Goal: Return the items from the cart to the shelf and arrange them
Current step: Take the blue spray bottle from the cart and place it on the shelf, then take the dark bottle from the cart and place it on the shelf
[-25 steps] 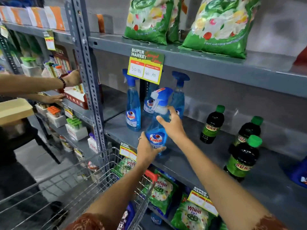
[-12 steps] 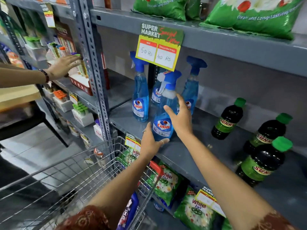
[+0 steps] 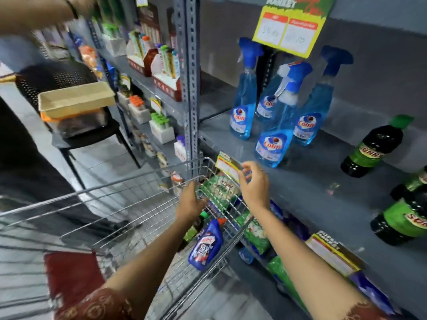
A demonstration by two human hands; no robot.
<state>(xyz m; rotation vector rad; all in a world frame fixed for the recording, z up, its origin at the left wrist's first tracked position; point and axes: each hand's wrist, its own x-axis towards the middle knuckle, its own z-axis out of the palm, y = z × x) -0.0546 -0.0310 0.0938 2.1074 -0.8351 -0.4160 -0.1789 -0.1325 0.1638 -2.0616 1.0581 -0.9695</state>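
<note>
Gripping the wire rim of the cart (image 3: 138, 181) with the left hand (image 3: 190, 202), fingers curled over the top edge. Right hand (image 3: 254, 183) just above the basket by the shelf (image 3: 312, 181) lip, fingers loosely open, empty grip. Sitting upright on the shelf, four blue Colin spray bottles (image 3: 272, 144), front one near the edge. Lying in the cart, a blue cleaner bottle (image 3: 206, 245) beside a dark green-capped one (image 3: 196, 225).
</note>
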